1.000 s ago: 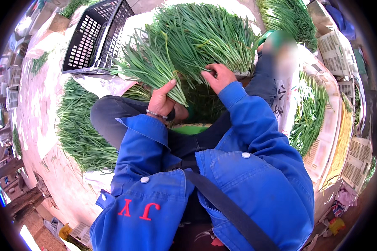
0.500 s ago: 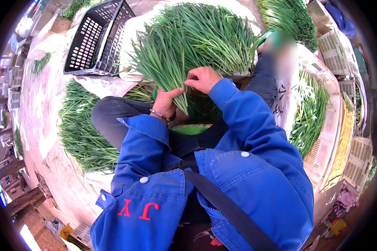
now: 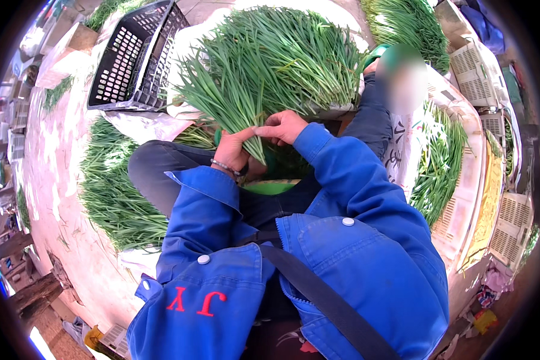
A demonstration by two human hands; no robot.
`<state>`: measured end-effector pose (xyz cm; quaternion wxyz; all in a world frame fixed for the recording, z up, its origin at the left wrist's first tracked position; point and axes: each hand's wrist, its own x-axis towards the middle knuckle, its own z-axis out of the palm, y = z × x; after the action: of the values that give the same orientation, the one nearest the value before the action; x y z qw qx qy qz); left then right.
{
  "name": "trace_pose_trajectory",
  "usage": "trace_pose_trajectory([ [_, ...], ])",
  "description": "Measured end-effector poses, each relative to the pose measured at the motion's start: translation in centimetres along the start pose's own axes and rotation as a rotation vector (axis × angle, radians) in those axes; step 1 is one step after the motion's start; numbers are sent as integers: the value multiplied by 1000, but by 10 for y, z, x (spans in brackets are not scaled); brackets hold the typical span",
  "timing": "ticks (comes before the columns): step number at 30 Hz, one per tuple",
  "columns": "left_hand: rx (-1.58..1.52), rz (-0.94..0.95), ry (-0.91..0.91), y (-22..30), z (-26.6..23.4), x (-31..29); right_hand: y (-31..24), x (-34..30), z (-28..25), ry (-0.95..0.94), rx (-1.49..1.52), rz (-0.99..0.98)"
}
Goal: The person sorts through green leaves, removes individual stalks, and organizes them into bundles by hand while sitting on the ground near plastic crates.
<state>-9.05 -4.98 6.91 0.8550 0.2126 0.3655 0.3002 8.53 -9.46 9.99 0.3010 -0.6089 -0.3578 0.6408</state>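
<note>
My left hand [image 3: 233,149] is wrapped round a bunch of green chives [image 3: 233,99], a beaded bracelet at its wrist. The leaves fan up and away to the left, while the pale stem ends point down toward my lap. Against the stems, by the left thumb, my right hand [image 3: 284,128] is closed in a pinch; whatever its fingertips hold is too small to make out. Just beyond both hands lies a large heap of chives [image 3: 306,54] on a white sheet, partly behind the held bunch.
At the far left stands a black plastic crate [image 3: 123,66]. More chives [image 3: 117,186] lie left of my knee, with another pile [image 3: 441,162] at the right beside pale crates [image 3: 474,72]. A person with a green sleeve [image 3: 375,57] sits close at the far right.
My right hand has dropped slightly and come in against the stems beside the left thumb. The held bunch leans a little more to the left.
</note>
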Motion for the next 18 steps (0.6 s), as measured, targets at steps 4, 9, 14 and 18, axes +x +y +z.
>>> trace_pose_trajectory([
  [4, -8, 20, -14, -4, -8, 5, 23, 1, 14, 106, 295, -78],
  [9, -80, -37, 72, 1, -12, 6, 6, -46, 2, -238, 505, -147],
  [14, -78, -75, 59, 5, -6, 3, 17, -84, -60, -613, 601, -662],
  [18, -55, -75, 41, 8, -4, 4, 32, -71, -59, 114, -1404, 164],
])
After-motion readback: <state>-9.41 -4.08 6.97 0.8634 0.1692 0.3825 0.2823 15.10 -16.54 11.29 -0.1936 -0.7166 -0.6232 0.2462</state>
